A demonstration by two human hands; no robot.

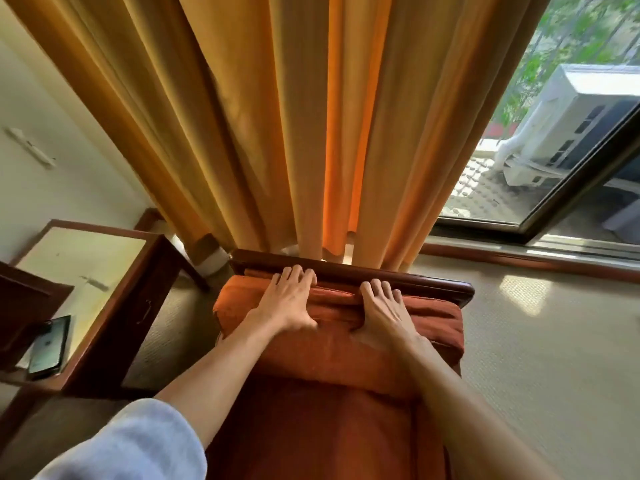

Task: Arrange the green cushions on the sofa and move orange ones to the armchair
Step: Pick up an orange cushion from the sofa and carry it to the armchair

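An orange cushion leans against the dark wooden back rail of the armchair, above the orange seat. My left hand grips the cushion's top edge on the left, fingers over the top near the rail and thumb on the front. My right hand grips the same edge on the right in the same way. No green cushion and no sofa are in view.
Orange-yellow curtains hang right behind the armchair. A wooden side table with a glass top stands to the left, a dark phone on its near edge. A sliding window and pale carpet lie to the right.
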